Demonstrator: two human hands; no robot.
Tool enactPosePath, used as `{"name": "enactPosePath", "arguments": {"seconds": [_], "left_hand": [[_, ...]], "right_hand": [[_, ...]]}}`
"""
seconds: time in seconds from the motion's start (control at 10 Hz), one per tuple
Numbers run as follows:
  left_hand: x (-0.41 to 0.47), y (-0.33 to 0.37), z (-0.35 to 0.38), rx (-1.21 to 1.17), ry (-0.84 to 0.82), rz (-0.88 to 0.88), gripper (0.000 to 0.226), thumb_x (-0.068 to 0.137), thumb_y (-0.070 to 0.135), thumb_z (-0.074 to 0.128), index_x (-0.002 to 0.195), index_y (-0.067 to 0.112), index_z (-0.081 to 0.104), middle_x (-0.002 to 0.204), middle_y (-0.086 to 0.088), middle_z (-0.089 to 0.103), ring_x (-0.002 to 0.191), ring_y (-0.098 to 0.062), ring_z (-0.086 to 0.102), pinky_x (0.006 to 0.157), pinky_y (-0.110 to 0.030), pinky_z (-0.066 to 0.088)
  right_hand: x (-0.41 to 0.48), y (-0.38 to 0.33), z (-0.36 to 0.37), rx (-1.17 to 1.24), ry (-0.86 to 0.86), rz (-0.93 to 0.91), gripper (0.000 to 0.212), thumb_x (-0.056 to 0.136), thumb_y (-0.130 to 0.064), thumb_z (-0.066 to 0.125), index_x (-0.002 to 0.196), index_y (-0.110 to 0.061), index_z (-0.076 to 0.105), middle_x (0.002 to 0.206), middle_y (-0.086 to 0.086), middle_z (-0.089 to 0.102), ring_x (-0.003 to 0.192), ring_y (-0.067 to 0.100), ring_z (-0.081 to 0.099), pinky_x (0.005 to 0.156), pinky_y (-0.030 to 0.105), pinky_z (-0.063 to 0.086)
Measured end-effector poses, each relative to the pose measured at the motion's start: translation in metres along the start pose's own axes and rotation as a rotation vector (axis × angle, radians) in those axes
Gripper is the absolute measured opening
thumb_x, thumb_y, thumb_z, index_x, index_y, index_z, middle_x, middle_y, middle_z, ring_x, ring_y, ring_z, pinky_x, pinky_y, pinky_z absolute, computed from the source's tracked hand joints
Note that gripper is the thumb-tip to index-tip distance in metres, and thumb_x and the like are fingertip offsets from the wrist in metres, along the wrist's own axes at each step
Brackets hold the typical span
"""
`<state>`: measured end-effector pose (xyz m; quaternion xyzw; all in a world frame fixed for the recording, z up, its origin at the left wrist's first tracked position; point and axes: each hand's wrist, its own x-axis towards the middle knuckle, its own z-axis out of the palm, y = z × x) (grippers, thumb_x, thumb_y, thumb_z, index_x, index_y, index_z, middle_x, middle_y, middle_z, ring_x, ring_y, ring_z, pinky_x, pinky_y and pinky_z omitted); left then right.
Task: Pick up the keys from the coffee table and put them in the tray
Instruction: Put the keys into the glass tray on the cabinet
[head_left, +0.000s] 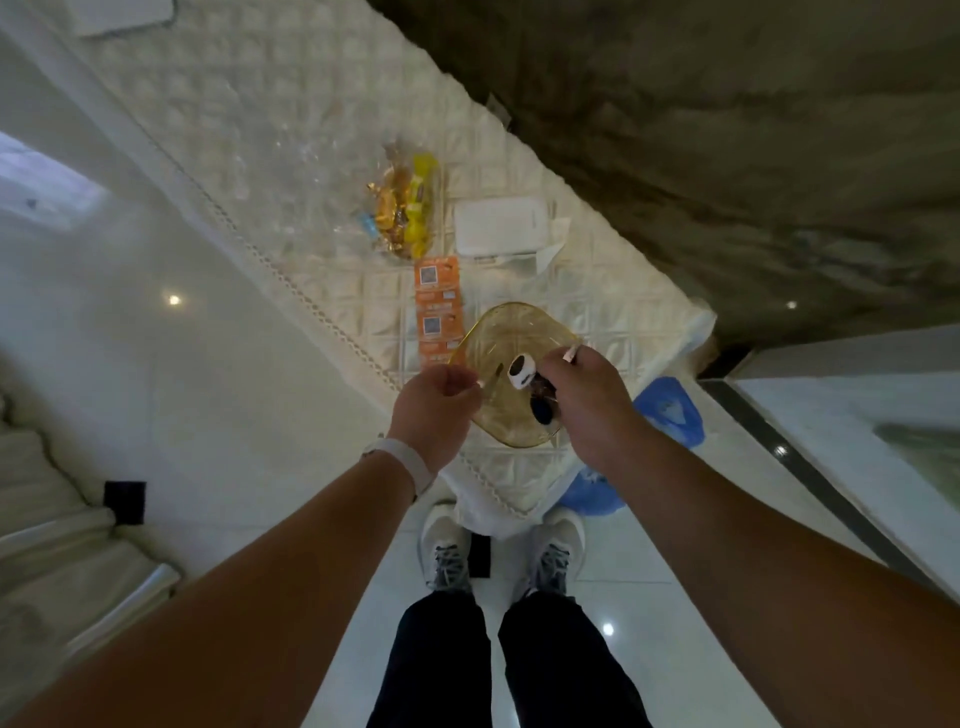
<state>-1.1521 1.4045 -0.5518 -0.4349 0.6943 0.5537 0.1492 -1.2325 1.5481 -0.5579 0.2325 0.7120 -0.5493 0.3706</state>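
An amber see-through tray (506, 332) rests on the near end of the coffee table (291, 171), which wears a quilted cream cloth. My right hand (584, 395) hovers over the tray's right side, closed on a bunch of keys (540, 400) with a white and black fob (521, 370); the keys hang just above the tray's floor. My left hand (439, 405) is at the tray's left rim with fingers curled, pinching the edge. A white band sits on my left wrist.
Two orange QR cards (438, 306) lie beyond the tray. Farther back are a clear bag of wrapped sweets (400, 208) and a white box (501, 228). A blue plastic bag (670, 410) hangs at the table's right corner. My shoes stand on shiny tile below.
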Motion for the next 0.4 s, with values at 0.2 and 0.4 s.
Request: {"name": "enactPosePath", "arguments": {"seconds": [0.2, 0.4], "left_hand": [[-0.041, 0.013, -0.033, 0.221, -0.059, 0.152, 0.018, 0.083, 0.029, 0.063, 0.100, 0.030, 0.063, 0.107, 0.004, 0.068, 0.083, 0.000, 0.061, 0.071, -0.020, 0.046], [-0.108, 0.069, -0.093, 0.585, -0.057, 0.493, 0.041, 0.087, 0.036, 0.059, 0.126, 0.023, 0.055, 0.135, -0.002, 0.054, 0.116, -0.021, 0.055, 0.091, -0.026, 0.037]], "right_hand": [[-0.037, -0.016, -0.020, -0.457, -0.054, -0.147, 0.039, 0.083, -0.028, 0.059, 0.120, -0.021, 0.053, 0.116, -0.001, 0.058, 0.088, 0.013, 0.057, 0.066, 0.028, 0.041], [-0.121, -0.067, -0.057, -0.808, -0.060, -0.382, 0.040, 0.087, -0.032, 0.057, 0.125, -0.021, 0.051, 0.129, 0.004, 0.052, 0.085, 0.013, 0.058, 0.074, 0.030, 0.046]]}}
